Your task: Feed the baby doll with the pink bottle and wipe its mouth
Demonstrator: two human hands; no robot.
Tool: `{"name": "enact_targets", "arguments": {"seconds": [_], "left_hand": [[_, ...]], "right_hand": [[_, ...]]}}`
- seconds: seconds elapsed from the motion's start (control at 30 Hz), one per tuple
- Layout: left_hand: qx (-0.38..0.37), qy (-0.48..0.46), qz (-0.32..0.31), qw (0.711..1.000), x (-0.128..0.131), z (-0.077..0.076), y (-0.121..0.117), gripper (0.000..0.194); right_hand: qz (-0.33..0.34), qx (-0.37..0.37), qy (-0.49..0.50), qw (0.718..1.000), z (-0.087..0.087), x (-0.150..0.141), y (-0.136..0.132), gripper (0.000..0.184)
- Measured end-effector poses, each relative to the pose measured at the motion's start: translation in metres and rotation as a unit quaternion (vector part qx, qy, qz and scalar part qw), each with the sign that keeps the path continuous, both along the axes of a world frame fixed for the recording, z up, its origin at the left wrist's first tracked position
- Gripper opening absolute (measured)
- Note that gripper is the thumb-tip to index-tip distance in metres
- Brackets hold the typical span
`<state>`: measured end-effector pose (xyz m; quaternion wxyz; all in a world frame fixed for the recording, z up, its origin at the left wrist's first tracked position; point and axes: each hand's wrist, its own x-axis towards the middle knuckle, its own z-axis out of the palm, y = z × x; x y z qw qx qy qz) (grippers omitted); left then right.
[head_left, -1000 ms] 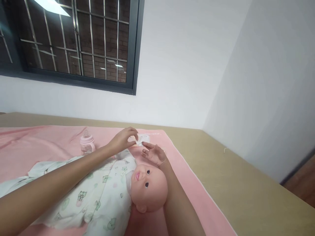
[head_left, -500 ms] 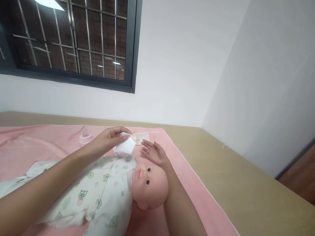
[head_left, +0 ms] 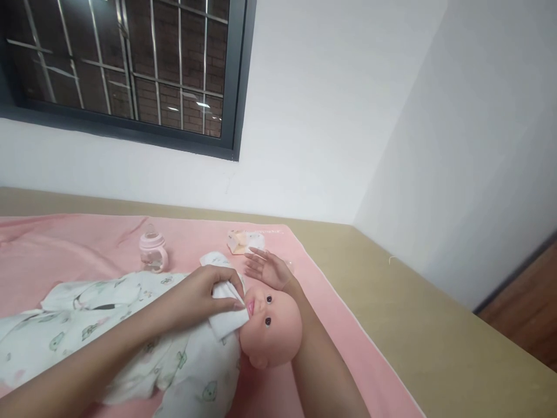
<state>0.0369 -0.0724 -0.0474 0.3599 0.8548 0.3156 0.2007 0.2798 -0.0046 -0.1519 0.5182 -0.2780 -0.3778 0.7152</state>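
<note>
A baby doll (head_left: 278,334) in a white printed outfit (head_left: 187,354) lies on its back with its head to the right. My left hand (head_left: 213,296) pinches a folded white tissue (head_left: 227,325) between thumb and fingers, its corner at the doll's mouth and chin. My right hand (head_left: 267,270) is beyond the doll's head, palm up with fingers stretched out and nothing in it. That forearm passes along the crown of the doll's head, touching or very close to it.
A pink baby bottle (head_left: 153,253) with a handle stands behind the doll. Near my right fingertips lies a small white and orange packet (head_left: 240,242). The pink blanket (head_left: 348,348) covers part of a wooden surface (head_left: 418,325) against the wall, below a barred window (head_left: 174,69).
My left hand has brought the tissue from above the packet down toward me, to the doll's mouth. The bottle and packet are now uncovered. My right hand has hardly moved.
</note>
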Motion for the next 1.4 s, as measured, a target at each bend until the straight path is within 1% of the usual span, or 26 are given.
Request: {"name": "enact_targets", "arguments": {"seconds": [0.17,0.33,0.5,0.7,0.83,1.07,1.2,1.3,1.4], "left_hand": [[0.038,-0.004,0.023,0.999,0.005,-0.004,-0.006,0.013],[0.041,0.020,0.043,0.998,0.007,-0.003,-0.010,0.012],[0.060,0.039,0.040,0.997,0.007,-0.003,-0.013,0.008],[0.054,0.031,0.016,0.998,0.007,-0.005,-0.013,0.011],[0.072,0.033,0.029,0.996,0.008,-0.001,-0.014,0.011],[0.098,0.036,0.015,0.994,0.008,0.003,-0.015,0.012],[0.116,0.043,0.027,0.992,0.007,0.005,-0.015,0.013],[0.132,0.036,0.031,0.990,0.008,0.002,-0.013,0.015],[0.140,0.030,0.034,0.989,0.010,-0.004,-0.012,0.016]], "right_hand": [[-0.007,-0.001,-0.017,1.000,-0.001,0.000,0.001,0.034],[-0.002,0.006,-0.018,1.000,-0.002,0.001,0.002,0.034],[0.002,-0.003,-0.019,1.000,-0.003,0.001,0.004,0.034],[0.005,-0.001,-0.015,1.000,-0.005,0.001,0.004,0.034],[0.001,0.000,-0.020,1.000,-0.005,0.001,0.004,0.033],[-0.002,-0.001,-0.024,1.000,-0.004,0.001,0.005,0.033],[-0.002,0.000,-0.027,1.000,-0.004,0.001,0.005,0.034],[-0.005,0.004,-0.028,1.000,-0.004,0.001,0.005,0.034],[-0.007,0.006,-0.031,0.999,-0.005,0.001,0.005,0.034]]}}
